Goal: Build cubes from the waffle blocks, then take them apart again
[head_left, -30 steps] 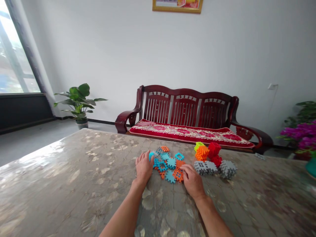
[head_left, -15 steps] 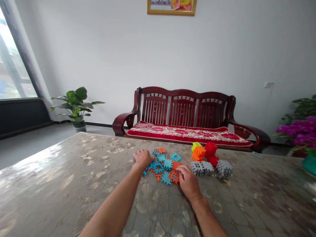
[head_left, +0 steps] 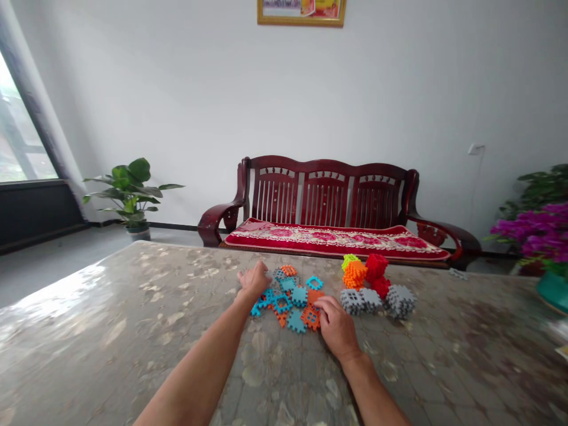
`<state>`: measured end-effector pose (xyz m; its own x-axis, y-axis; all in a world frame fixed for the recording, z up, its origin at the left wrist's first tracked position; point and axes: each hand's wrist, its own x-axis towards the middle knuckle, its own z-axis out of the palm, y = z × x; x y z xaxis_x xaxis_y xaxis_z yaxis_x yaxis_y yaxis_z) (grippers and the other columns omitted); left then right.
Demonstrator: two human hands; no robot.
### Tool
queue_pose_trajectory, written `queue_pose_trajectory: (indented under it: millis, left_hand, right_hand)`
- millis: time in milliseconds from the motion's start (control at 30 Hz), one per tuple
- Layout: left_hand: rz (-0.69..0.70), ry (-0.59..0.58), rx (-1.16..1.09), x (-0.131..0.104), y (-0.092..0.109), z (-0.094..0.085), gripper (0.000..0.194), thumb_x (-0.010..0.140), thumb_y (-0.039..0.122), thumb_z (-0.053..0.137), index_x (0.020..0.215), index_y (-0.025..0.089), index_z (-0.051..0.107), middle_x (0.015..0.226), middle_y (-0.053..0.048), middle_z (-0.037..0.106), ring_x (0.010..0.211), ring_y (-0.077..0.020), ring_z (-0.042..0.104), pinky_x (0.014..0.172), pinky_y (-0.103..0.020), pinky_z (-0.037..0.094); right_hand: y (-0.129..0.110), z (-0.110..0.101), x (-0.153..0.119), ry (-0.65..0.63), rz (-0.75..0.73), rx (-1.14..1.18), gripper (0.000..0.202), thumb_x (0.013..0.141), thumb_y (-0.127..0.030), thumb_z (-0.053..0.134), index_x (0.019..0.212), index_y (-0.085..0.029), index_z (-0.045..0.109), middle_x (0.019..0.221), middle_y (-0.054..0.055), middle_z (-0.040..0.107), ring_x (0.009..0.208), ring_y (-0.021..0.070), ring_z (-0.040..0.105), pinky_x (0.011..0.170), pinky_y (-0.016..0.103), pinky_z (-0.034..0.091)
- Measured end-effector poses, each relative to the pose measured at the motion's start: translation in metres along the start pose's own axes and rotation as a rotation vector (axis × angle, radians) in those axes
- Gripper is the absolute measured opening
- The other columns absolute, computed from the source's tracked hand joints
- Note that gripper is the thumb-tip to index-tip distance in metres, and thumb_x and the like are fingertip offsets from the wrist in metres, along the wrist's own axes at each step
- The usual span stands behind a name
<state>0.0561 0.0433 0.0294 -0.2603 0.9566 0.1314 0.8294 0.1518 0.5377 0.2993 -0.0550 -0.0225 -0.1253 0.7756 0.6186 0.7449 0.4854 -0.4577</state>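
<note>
A loose pile of toothed interlocking plastic tiles lies in front of me, with a teal tile [head_left: 299, 296], a blue tile [head_left: 281, 303] and an orange window tile [head_left: 311, 318] among them. At the pile's far left edge is my left hand [head_left: 254, 280], fingers apart, with no tile visible in it. My right hand [head_left: 338, 325] rests at the right edge, its fingers bent and their tips on a plain orange tile [head_left: 314, 296]. The undersides of its fingers are hidden.
Right of the pile stand stacked grey tiles [head_left: 361, 301], another grey stack [head_left: 400, 302], orange tiles [head_left: 355, 274], red tiles [head_left: 376, 267] and yellow-green tiles [head_left: 349, 261]. A wooden bench [head_left: 326, 195] is beyond the patterned table [head_left: 177, 331]. Purple flowers [head_left: 535, 229] stand at right.
My left hand has lifted slightly and shifted back from the blue tiles, uncovering more of them. My right hand stays in place. The whole view has shifted a little.
</note>
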Motion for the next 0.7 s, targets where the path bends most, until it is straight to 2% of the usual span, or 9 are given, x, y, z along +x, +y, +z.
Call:
queue_pose_trajectory:
  millis: [67,167,267,433,567,700]
  left_hand:
    - [-0.024,0.010,-0.072,0.001,0.000,-0.001,0.016,0.073,0.024,0.064,0.089,0.024,0.063,0.096,-0.005,0.074,0.101,-0.0252,0.065,0.099,-0.045,0.035]
    - [-0.040,-0.004,-0.222,0.000,0.004,-0.001,0.018,0.077,0.028,0.061,0.094,0.023,0.065,0.096,-0.004,0.073,0.092,-0.0197,0.066,0.083,-0.031,0.045]
    - [-0.033,-0.052,-0.399,-0.008,0.014,0.006,0.023,0.076,0.026,0.063,0.098,0.018,0.065,0.087,-0.004,0.072,0.079,-0.0153,0.066,0.069,-0.023,0.047]
    - [-0.024,-0.252,-0.718,-0.035,0.037,0.021,0.029,0.076,0.026,0.065,0.102,0.014,0.065,0.064,0.002,0.064,0.053,-0.0091,0.058,0.052,-0.019,0.044]
    - [-0.054,-0.376,-0.920,-0.056,0.051,0.024,0.040,0.071,0.029,0.072,0.107,0.015,0.063,0.061,0.005,0.060,0.051,-0.0074,0.057,0.053,-0.018,0.047]
    - [-0.104,-0.445,-1.028,-0.072,0.058,0.027,0.052,0.066,0.027,0.076,0.113,0.014,0.059,0.064,0.005,0.061,0.055,-0.0085,0.060,0.057,-0.021,0.052]
  right_hand:
    - [-0.001,0.000,0.000,0.009,-0.001,0.006,0.037,0.079,-0.006,0.040,0.093,-0.023,0.069,0.099,0.004,0.069,0.093,0.0166,0.065,0.083,0.028,0.051]
    - [-0.002,-0.001,0.001,0.037,0.000,0.004,0.038,0.080,-0.006,0.040,0.097,-0.023,0.069,0.101,0.004,0.070,0.094,0.0171,0.066,0.084,0.029,0.052]
    - [-0.003,0.000,0.001,0.091,0.001,-0.016,0.036,0.082,-0.009,0.042,0.104,-0.022,0.067,0.103,0.005,0.070,0.096,0.0183,0.065,0.087,0.032,0.051]
    - [-0.009,0.001,0.004,0.143,-0.011,-0.034,0.035,0.083,-0.018,0.053,0.116,-0.022,0.062,0.107,0.007,0.069,0.100,0.0211,0.063,0.091,0.037,0.050]
    - [-0.017,-0.002,0.008,0.174,-0.033,-0.029,0.044,0.082,-0.025,0.060,0.125,-0.021,0.056,0.117,0.010,0.065,0.108,0.0236,0.059,0.094,0.040,0.048]
    - [-0.020,-0.003,0.009,0.201,-0.043,-0.019,0.042,0.081,-0.030,0.062,0.122,-0.020,0.057,0.120,0.011,0.064,0.110,0.0244,0.058,0.096,0.041,0.046]
